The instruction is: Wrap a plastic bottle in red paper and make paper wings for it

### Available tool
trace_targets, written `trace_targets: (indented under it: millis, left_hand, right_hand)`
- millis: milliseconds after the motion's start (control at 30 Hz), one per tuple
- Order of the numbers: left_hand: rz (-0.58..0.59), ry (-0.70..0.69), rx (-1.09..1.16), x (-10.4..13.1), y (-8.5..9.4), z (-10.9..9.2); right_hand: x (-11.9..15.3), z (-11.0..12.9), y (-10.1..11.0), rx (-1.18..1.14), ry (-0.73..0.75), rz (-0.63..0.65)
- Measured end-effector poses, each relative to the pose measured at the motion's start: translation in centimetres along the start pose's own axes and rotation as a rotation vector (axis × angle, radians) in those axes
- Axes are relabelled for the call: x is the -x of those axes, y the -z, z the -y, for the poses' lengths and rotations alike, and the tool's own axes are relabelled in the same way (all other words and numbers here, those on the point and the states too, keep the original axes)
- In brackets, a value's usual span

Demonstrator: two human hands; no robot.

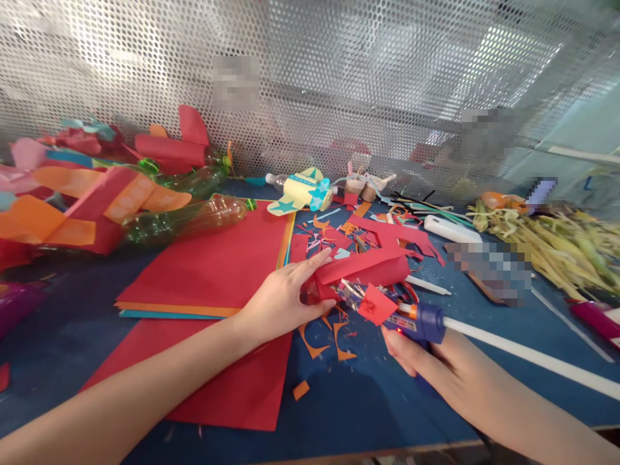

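Note:
My left hand (285, 294) is closed round the near end of a bottle wrapped in red paper (372, 266), which lies at the middle of the view. In my right hand (431, 358) is a blue glue gun (429, 323), with a long white glue stick (527, 355) coming out of its back and a small red light showing. The gun's front points left at the wrapped bottle. A small red paper piece (376, 305) covers part of the gun's front, so I cannot tell whether the nozzle touches the bottle.
Stacked coloured sheets (203, 258) lie left of centre on the blue table (349, 413). Green bottles with paper wings (188, 219) stand beyond. Paper scraps (334, 239), a yellow decorated bottle (303, 192) and dry husks (566, 248) lie before a perforated metal screen (310, 77).

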State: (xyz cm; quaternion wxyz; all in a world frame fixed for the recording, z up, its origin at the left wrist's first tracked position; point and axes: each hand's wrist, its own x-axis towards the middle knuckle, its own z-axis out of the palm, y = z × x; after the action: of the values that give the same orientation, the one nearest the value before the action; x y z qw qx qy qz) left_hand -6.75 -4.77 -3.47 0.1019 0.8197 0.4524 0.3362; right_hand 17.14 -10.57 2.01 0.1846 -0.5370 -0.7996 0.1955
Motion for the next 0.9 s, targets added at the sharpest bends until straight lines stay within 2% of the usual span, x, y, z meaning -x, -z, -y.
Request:
trace_targets:
  millis: [167, 433, 633, 900]
  left_hand:
    - [0.010, -0.001, 0.012, 0.0, 0.0, 0.0]
    - [-0.023, -0.037, 0.025, 0.0, -0.1, 0.2]
    - [-0.014, -0.027, -0.001, 0.2, -0.2, 0.1]
    - [-0.012, -0.047, -0.016, 0.2, -0.1, 0.0]
  right_hand:
    - [0.2, -0.5, 0.1, 0.020, -0.041, 0.029]
    - [0.1, 0.3, -0.9, -0.044, -0.075, 0.076]
    - [0.2, -0.9, -0.1, 0.000, -0.049, -0.003]
    - [-0.7, -0.5, 1.0, -0.018, -0.037, -0.024]
